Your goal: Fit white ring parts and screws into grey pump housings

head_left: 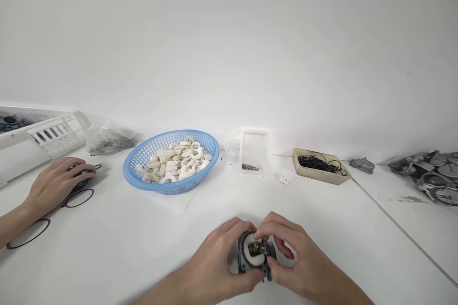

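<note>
Close in front of me is a grey carburetor body point(243, 267) with its open bowl side facing up. A white C-shaped float point(249, 253) lies in it, with brass parts point(255, 246) showing inside the ring. My left hand point(220, 259) is closed round the body's left side, thumb along the near edge. My right hand point(291, 252) is closed at the right side; its index fingertip touches the top of the float and its thumb is by the float's hinge end. Whether a small pin sits between these fingers cannot be made out.
A blue basket point(130, 178) holds white floats. Behind stand a white tray point(255, 145) with small pins and a beige tray point(315, 175) with black rings. Metal parts point(434, 171) lie right, near a thin rod point(400, 228). A co-worker's hand point(59, 181) rests left beside black rings.
</note>
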`<state>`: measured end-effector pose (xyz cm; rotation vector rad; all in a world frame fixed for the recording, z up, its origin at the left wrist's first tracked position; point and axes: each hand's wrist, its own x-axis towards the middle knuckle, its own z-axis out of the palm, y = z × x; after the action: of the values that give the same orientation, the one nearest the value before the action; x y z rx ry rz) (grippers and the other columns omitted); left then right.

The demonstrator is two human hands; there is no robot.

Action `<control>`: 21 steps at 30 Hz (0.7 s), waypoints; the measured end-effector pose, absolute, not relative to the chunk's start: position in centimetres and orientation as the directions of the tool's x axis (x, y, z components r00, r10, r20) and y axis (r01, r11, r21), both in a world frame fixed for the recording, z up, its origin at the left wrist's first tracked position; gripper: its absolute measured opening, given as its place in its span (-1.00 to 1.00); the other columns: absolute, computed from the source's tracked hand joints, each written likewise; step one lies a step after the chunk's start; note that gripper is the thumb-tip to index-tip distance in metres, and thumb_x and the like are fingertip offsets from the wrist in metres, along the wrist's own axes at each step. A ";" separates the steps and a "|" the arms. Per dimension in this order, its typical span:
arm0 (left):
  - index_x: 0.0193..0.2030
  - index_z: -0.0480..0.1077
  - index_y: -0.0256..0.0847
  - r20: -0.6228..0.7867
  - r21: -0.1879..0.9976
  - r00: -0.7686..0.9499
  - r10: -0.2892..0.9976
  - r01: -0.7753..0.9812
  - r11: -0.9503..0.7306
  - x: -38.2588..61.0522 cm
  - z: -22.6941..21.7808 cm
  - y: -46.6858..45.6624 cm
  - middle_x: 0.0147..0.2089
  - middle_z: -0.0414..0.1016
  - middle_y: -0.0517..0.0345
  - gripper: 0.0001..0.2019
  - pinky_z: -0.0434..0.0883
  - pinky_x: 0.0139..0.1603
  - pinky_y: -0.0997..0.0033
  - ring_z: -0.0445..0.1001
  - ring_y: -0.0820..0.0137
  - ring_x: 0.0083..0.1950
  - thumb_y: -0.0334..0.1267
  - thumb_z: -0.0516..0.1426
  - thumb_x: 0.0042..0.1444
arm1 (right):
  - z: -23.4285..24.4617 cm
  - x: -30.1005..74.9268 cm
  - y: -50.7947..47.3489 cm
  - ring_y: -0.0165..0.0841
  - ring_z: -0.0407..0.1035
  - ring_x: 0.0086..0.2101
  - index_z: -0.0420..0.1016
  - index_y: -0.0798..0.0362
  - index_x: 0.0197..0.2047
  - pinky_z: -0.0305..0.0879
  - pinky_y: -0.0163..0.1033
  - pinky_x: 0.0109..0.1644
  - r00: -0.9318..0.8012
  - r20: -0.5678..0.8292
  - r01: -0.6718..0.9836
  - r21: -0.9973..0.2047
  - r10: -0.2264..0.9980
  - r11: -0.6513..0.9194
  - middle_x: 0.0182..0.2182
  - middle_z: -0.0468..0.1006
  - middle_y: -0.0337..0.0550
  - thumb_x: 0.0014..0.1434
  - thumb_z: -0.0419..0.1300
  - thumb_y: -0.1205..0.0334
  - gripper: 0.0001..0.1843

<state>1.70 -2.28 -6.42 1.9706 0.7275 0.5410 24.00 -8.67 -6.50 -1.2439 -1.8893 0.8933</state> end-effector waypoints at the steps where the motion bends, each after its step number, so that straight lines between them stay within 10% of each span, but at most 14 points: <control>1: -0.02 0.47 -0.05 0.079 0.880 0.727 0.682 0.270 -0.390 1.7 -6.5 -2.3 -0.09 0.44 0.26 -0.58 0.30 -0.10 0.37 0.43 0.31 -0.08 -0.42 0.34 -0.06 | -6.5 24.0 -8.7 -0.42 0.15 -0.40 0.52 -0.22 0.06 0.13 -0.31 -0.36 -0.297 0.180 0.460 -0.834 0.938 0.305 -0.14 0.43 -0.30 0.03 0.14 0.57 -0.39; 21: -0.08 0.37 -0.12 0.098 0.884 0.679 0.728 0.276 -0.376 1.6 -6.1 -2.6 -0.10 0.45 0.24 -0.60 0.32 -0.08 0.37 0.44 0.29 -0.09 -0.41 0.23 -0.13 | -5.7 22.8 -8.6 -0.39 0.31 -0.28 0.50 -0.16 -0.01 0.18 -0.34 -0.31 -0.257 0.161 0.476 -0.837 0.953 0.270 -0.14 0.44 -0.30 -0.08 0.19 0.57 -0.41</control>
<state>1.58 -2.60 -6.13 1.9508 0.7801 0.6046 22.83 -8.64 -5.69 -1.2926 -1.8544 0.8818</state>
